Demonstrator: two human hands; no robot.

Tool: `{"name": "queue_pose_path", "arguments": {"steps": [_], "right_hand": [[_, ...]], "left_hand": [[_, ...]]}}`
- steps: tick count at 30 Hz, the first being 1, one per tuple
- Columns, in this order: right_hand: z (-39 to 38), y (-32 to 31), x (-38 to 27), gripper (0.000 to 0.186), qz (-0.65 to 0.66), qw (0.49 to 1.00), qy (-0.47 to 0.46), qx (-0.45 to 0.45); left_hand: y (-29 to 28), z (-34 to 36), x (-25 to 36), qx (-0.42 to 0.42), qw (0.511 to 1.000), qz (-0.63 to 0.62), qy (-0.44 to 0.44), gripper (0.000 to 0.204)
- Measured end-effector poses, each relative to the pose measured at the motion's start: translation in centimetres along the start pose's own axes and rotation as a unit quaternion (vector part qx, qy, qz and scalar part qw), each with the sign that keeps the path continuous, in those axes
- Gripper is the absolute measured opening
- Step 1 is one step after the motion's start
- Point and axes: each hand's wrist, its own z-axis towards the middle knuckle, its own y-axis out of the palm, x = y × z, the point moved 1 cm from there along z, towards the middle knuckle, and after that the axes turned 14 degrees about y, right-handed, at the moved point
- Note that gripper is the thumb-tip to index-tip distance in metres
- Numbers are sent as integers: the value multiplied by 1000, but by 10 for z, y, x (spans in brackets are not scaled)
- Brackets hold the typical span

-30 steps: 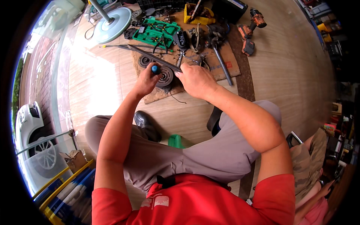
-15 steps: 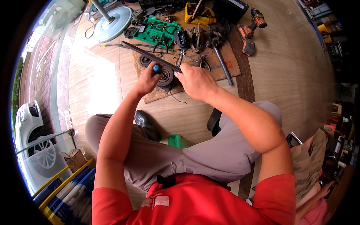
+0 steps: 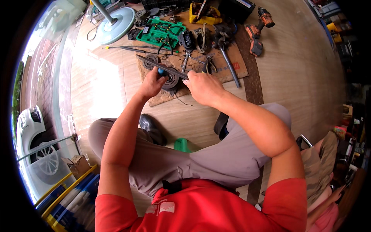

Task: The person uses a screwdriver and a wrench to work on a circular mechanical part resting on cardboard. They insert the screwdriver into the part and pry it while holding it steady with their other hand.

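My right hand (image 3: 205,87) is closed around the near end of a long, dark, flat metal bar (image 3: 150,63). The bar slants away to the far left and passes over the blue-ended tool (image 3: 161,72). My left hand (image 3: 152,85) grips that tool upright; its lower part is hidden. Below the hands lies a dark round grooved metal part (image 3: 171,80), like a pulley, with a thin wire (image 3: 182,101) trailing from it. Just beyond, partly under the bar, sits a smaller dark ring-shaped part (image 3: 150,62).
A flattened cardboard sheet (image 3: 232,69) carries pliers (image 3: 210,66) and a long metal-handled tool (image 3: 230,67). Farther back are a green tool case (image 3: 148,38), a yellow container (image 3: 210,18) and a round pale stand base (image 3: 116,27). An orange-black cordless drill (image 3: 255,33) lies right. Another person's leg (image 3: 317,154) shows at right.
The bar's far end has swung right and nearer to me, and now crosses over the blue-ended tool. My left hand has stayed almost in place; the right has shifted slightly.
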Motion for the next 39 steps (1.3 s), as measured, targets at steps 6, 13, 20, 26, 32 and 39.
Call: {"name": "queue_pose_path", "arguments": {"steps": [6,13,20,26,32,39], "right_hand": [[-1,-4,-1,30,-2,1000,1,-10],[1,-10,-2,30,-8,1000,-9,1],[-2,-13,-4,31,-3,1000,-3,-8],[-3,-9,-4,31,2,1000,-4,-13],[-1,-3,-4,32,30,1000,4,-5],[1,6,1,32,25,1000,-10,-5]], "left_hand": [[1,1,1,-1,1000,23,8,34],[-4,0,-14,-18,1000,13,-1,35],[-8,0,-21,-40,999,7,-4,37],[-8,1,-4,-52,999,-3,-5,40],[-9,2,4,-53,998,-5,-24,41],[-5,-1,-6,-24,998,-62,-24,37]]}}
